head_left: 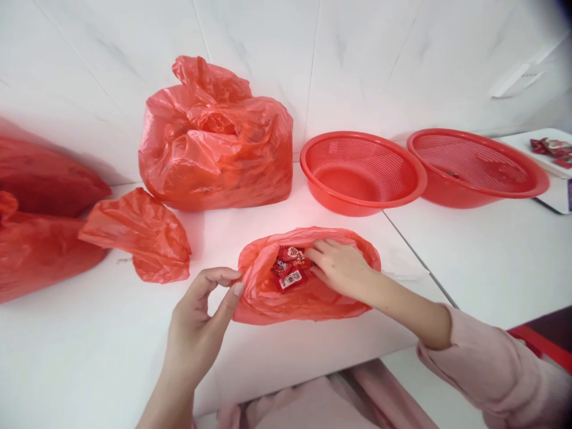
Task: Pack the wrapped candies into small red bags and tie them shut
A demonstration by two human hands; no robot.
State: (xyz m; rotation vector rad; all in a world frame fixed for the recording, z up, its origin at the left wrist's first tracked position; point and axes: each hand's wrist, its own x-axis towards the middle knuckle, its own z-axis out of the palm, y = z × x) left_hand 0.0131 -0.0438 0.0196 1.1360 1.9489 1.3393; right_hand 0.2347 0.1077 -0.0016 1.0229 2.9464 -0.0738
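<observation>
The left hand (196,325) pinches the left rim of the open red bag (268,311), near centre; the right hand (343,268) reaches inside beside small packets (290,279), its grip hidden. Steady rim tension should keep the mouth wide.

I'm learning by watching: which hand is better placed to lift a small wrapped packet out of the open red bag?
Probably the right hand: it reaches inside the open red bag, close to the small wrapped packets. The left hand is at the bag's rim, apparently pinching it.
</observation>
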